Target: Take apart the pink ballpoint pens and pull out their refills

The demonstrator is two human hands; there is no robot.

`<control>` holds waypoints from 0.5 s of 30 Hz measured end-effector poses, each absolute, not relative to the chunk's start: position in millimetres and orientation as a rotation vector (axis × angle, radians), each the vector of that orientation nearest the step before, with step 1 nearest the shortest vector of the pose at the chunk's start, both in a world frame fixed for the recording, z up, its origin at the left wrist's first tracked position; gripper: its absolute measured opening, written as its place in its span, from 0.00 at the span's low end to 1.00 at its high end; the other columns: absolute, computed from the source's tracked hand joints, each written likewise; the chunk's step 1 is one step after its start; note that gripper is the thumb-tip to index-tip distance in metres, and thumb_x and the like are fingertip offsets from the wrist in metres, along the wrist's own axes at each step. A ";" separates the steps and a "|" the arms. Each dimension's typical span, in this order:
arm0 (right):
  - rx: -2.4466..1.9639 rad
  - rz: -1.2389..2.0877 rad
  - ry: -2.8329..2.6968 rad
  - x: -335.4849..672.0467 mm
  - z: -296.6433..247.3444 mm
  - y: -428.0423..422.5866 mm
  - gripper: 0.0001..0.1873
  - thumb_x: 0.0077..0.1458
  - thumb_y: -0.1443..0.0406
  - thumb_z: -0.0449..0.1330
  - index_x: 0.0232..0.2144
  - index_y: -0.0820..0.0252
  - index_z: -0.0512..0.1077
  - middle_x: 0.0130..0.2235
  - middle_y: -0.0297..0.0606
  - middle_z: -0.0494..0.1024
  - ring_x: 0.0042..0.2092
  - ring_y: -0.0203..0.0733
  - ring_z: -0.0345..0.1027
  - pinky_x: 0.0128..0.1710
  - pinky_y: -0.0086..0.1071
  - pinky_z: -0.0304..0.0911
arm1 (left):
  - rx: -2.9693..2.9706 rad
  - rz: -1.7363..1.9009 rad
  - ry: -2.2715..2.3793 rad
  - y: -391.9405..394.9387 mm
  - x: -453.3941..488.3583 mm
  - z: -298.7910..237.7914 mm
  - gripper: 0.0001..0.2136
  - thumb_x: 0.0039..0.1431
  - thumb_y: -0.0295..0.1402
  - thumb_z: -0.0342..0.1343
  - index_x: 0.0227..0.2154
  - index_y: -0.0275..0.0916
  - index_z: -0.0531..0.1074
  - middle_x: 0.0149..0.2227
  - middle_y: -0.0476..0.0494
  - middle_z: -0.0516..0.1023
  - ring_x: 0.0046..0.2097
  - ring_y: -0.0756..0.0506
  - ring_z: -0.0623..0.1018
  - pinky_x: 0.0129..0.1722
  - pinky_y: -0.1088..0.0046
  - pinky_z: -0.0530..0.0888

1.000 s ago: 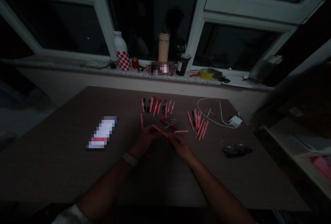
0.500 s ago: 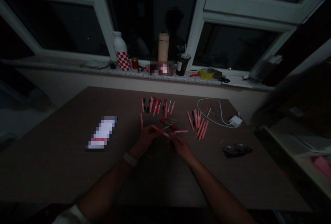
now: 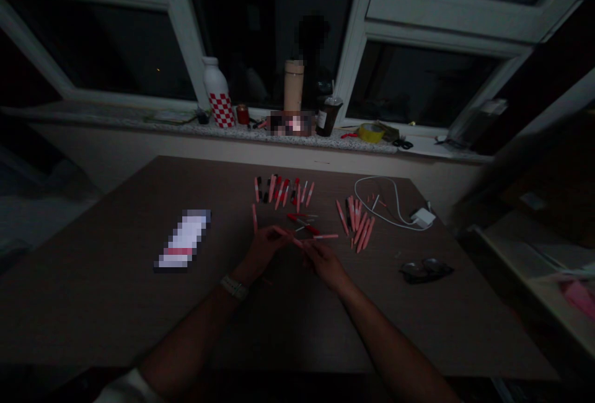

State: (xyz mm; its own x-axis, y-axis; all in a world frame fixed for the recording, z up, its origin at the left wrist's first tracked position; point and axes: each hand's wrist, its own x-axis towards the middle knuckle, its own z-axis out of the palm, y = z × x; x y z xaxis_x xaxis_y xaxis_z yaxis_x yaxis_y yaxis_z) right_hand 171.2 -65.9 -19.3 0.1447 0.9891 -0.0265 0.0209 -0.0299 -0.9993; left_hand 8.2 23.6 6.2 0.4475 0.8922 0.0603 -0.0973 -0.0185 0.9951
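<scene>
A slim pink pen (image 3: 296,242) is gripped from both ends over the middle of the table (image 3: 116,322), slanting between the fingers. The left hand (image 3: 266,249), a band (image 3: 235,287) round its wrist, pinches one end; the right hand (image 3: 324,261) closes on the other — whether its parts are joined is too dim to tell. Just beyond the hands lie another pink pen (image 3: 326,236), some red pieces (image 3: 312,229) and, by the left hand, an upright-pointing pink stick (image 3: 254,218). Pink, red and black pens (image 3: 280,193) form a row near the table's far edge; a pink bunch (image 3: 367,234) lies to their right. A white charger (image 3: 423,218) sits near the far right corner, glasses (image 3: 425,270) by the right edge, and a lit phone (image 3: 183,239) toward the left edge.
</scene>
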 end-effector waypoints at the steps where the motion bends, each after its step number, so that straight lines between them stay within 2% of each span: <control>1: -1.312 1.121 -1.105 171.1 -19.3 -66.1 0.29 0.55 0.39 0.55 0.30 0.59 0.73 0.22 0.31 0.70 0.24 0.34 0.60 0.23 0.28 0.52 | 1.370 0.928 0.777 23.8 8.1 6.6 0.15 0.44 0.45 0.70 0.24 0.38 0.76 0.35 0.44 0.82 0.42 0.42 0.79 0.45 0.65 0.74; 4: -1.305 1.139 -1.105 170.7 -18.7 -66.0 0.30 0.56 0.39 0.53 0.25 0.59 0.71 0.20 0.31 0.68 0.23 0.34 0.59 0.23 0.28 0.52 | 1.368 0.933 0.775 25.5 8.4 5.0 0.17 0.42 0.46 0.70 0.24 0.38 0.75 0.34 0.44 0.82 0.41 0.42 0.79 0.43 0.65 0.74; 10: -1.298 1.044 -1.067 170.0 -17.9 -66.0 0.22 0.50 0.46 0.64 0.36 0.58 0.73 0.26 0.31 0.72 0.27 0.35 0.62 0.26 0.27 0.55 | 1.337 0.956 0.824 27.0 8.9 0.6 0.15 0.44 0.44 0.70 0.25 0.37 0.75 0.34 0.45 0.82 0.39 0.43 0.79 0.41 0.67 0.73; 13: -1.301 0.977 -1.107 169.8 -19.3 -66.6 0.19 0.53 0.50 0.64 0.37 0.58 0.74 0.31 0.34 0.75 0.30 0.37 0.65 0.30 0.29 0.58 | 1.349 0.957 0.839 25.5 8.0 2.3 0.15 0.45 0.43 0.69 0.25 0.37 0.75 0.33 0.46 0.81 0.38 0.44 0.78 0.40 0.68 0.73; 15: -1.325 0.962 -1.118 170.2 -19.2 -67.0 0.19 0.54 0.50 0.63 0.38 0.58 0.75 0.29 0.34 0.75 0.29 0.37 0.65 0.29 0.29 0.57 | 1.353 0.956 0.846 24.9 7.5 3.2 0.14 0.47 0.43 0.69 0.25 0.37 0.74 0.32 0.46 0.81 0.38 0.44 0.78 0.41 0.68 0.73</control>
